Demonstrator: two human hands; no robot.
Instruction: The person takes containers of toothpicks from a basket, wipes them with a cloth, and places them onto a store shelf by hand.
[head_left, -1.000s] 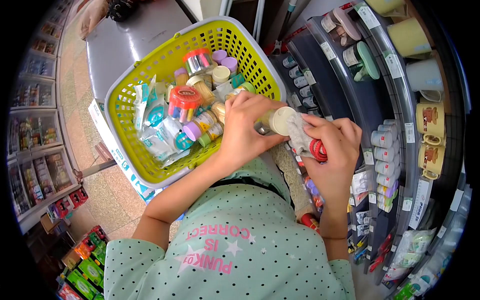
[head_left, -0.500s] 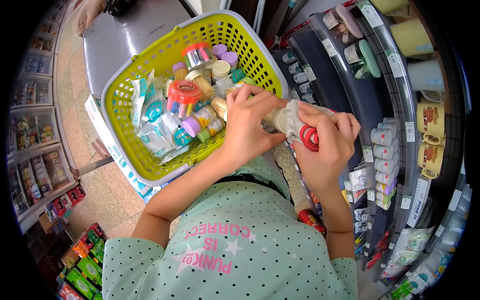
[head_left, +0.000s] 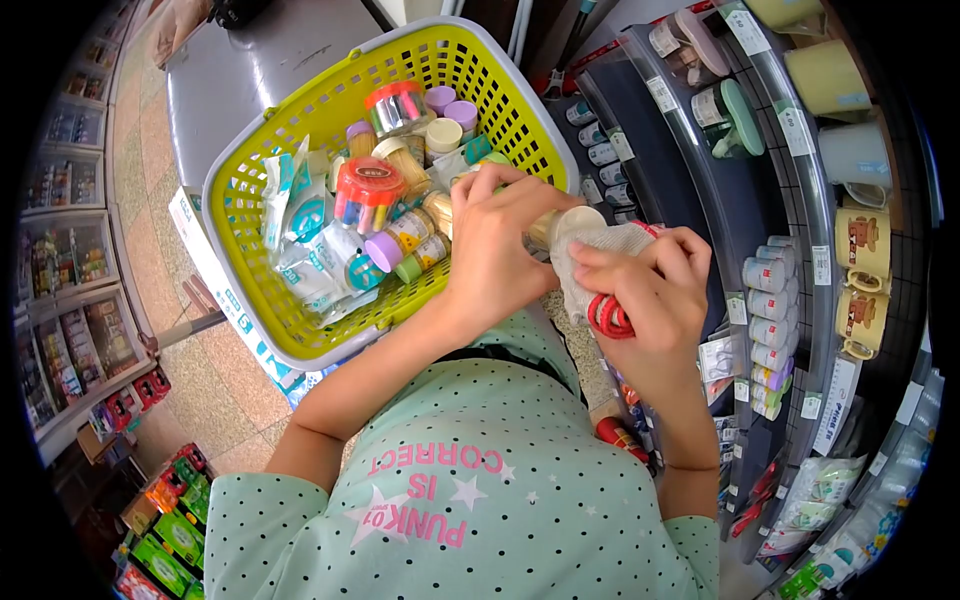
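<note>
My left hand [head_left: 500,240] is wrapped round a small container [head_left: 543,230], largely hidden by the fingers, with a pale round lid [head_left: 582,218]. In my right hand [head_left: 650,295] is a greyish-white cloth [head_left: 590,255] with red edging, pressed against the lidded end. Red loops [head_left: 610,316] hang at the cloth beneath my right fingers. Beside my left hand stands a yellow-green basket [head_left: 240,190] holding several lidded jars, among them a red-lidded jar [head_left: 368,190] and a purple-lidded jar [head_left: 400,238], and white-and-teal packets [head_left: 325,265].
The basket rests partly by a grey surface [head_left: 220,100]. Shelves on the right hold mugs [head_left: 862,245], small jars [head_left: 768,305] and soap boxes [head_left: 728,115]. Stocked shelves [head_left: 75,250] line the left side. Part of another person's hand [head_left: 178,30] shows at the top left.
The cloth has shifted down and off the container's end, so the pale lid shows more fully. My right hand has turned and moved slightly down. My left hand has hardly moved.
</note>
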